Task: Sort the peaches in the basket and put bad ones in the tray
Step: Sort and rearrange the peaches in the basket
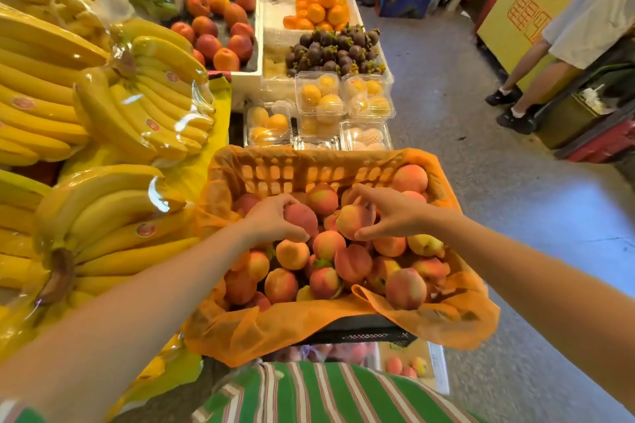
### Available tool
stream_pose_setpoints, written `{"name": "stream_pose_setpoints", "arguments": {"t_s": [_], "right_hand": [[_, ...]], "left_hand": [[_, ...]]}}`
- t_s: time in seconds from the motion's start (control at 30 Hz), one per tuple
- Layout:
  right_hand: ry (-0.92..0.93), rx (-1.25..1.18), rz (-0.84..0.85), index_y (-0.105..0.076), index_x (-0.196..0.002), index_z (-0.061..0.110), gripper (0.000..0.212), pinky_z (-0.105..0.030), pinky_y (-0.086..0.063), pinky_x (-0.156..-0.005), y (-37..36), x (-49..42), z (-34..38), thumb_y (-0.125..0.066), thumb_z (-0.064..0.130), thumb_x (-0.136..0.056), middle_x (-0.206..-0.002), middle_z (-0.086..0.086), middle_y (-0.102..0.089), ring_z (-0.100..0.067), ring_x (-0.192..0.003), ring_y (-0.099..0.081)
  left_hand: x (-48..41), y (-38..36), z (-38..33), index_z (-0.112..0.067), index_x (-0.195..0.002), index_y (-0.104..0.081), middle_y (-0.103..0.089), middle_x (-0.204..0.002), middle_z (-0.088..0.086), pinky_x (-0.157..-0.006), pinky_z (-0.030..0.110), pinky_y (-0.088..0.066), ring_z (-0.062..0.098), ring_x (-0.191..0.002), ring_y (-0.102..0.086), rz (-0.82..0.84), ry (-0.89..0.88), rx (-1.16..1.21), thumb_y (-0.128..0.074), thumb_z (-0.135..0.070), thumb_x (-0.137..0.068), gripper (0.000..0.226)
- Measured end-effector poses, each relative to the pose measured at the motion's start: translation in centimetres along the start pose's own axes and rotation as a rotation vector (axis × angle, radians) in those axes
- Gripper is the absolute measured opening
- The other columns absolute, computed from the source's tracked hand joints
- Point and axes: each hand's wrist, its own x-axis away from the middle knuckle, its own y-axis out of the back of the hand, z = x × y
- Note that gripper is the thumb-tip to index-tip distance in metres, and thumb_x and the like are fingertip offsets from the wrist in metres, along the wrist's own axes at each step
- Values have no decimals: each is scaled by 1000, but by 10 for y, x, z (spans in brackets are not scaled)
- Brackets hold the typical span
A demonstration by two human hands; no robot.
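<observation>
Head view shows both hands working inside the basket [309, 161]. It is lined with an orange mesh sheet [343, 330] and stands in front of the person, just beside the yellow-covered worktop [221, 106].

**Grip state**
- Left hand [269, 218]: grip closed on a reddish peach [301, 218], fingers over the top and thumb beneath.
- Right hand [391, 213]: grip closed on a paler peach [354, 220], held between thumb and fingers.

Both fruits sit just above the peach heap [326, 271], within the basket walls.

**Progress (judgement)**
- Sorting appears to be under way but far from complete, since the heap fills most of the basket.
- A white-edged tray [439, 366] shows below the basket's near right corner, largely hidden by the liner. It holds a few small peaches [393, 365]. These are probably the rejects so far, though this cannot be confirmed.
- The two held fruits have yet to be judged and placed, and after them the rest of the heap.

**Surface and room**
- The worktop carries wrapped bananas [103, 113].
- Beyond the basket are clear fruit packs [343, 96], mangosteens [336, 48], oranges [319, 3] and red stone fruit [220, 27] in white boxes.
- To the right is a grey floor [464, 148] forming an aisle. Another person's legs [525, 79] stand beside a yellow cabinet [515, 10].
</observation>
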Motion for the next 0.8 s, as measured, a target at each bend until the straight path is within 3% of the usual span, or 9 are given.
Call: {"name": "stream_pose_setpoints", "arguments": {"t_s": [0.07,0.27,0.33,0.47,0.67,0.8], "right_hand": [[5,-18,-5,-46,-125,27,61,-42,-49,-88,0,-1,-2,-75,46,-76,-111,2,-59,-18,-98,-57],[38,-62,-18,-47,-127,25,58,-35,-47,-85,-2,-2,-9,-76,38,-78,-115,-3,-59,-17,-100,-54],[48,-39,-37,-47,-126,26,58,-37,-47,-83,-3,-6,-13,-76,40,-77,-112,-4,-61,-19,-97,-55],[38,-12,-123,-48,-126,24,60,-38,-47,-81,-1,-15,-19,-76,42,-75,-108,-2,-62,-18,-95,-56],[-11,39,-381,-49,-126,14,59,-41,-48,-79,4,-29,-29,-74,36,-78,-100,-4,-67,-23,-96,-58],[-110,296,-345,-45,-135,13,64,-43,-46,-90,0,-40,-39,-67,36,-80,-118,-8,-62,-30,-108,-55]], "left_hand": [[-13,-7,0,-23,-121,-50,-54,-116,1,-84,37,-52,21,-102,-55,10,-13,-112,-85,-37,-64,69],[-42,-21,6,-9,-118,-46,-55,-113,8,-71,33,-42,20,-92,-50,-38,-14,-320,-80,-38,-70,66],[-49,-22,10,-8,-119,-48,-55,-116,11,-76,35,-44,26,-99,-53,-49,-39,-362,-80,-36,-71,64],[-56,-26,14,-17,-126,-51,-52,-125,11,-84,31,-42,27,-113,-48,-23,-125,-356,-76,-31,-77,57],[-50,-18,17,-15,-122,-54,-56,-115,11,-77,30,-43,24,-101,-52,-41,-139,-333,-72,-31,-79,50],[-43,-11,18,-17,-122,-57,-57,-117,8,-86,34,-46,22,-105,-54,9,-166,-297,-69,-31,-83,43]]}}
